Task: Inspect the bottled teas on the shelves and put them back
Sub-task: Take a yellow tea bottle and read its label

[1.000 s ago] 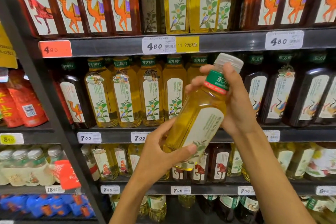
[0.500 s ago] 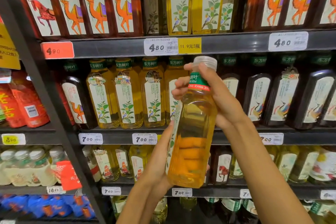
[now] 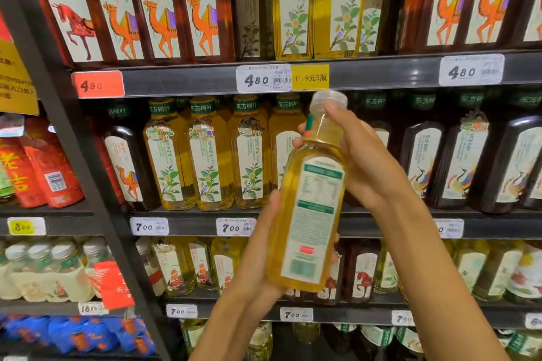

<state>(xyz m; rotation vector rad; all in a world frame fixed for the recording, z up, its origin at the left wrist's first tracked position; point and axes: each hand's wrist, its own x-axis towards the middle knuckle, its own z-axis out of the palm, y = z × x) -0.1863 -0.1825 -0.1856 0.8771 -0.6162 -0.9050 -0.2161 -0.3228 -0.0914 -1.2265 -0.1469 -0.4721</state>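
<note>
Left hand (image 3: 258, 255) cups the bottle (image 3: 308, 214) base, right hand (image 3: 360, 161) grips the neck; bottle upright before the middle shelf (image 3: 190, 226), back label facing. Best read the label steadily, then return it upright.

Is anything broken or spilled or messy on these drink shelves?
Nothing looks broken or spilled. The only thing off its shelf is the yellow tea bottle, held up by the left hand and right hand with its back label showing. Shelf bottles stand upright in rows.
</note>
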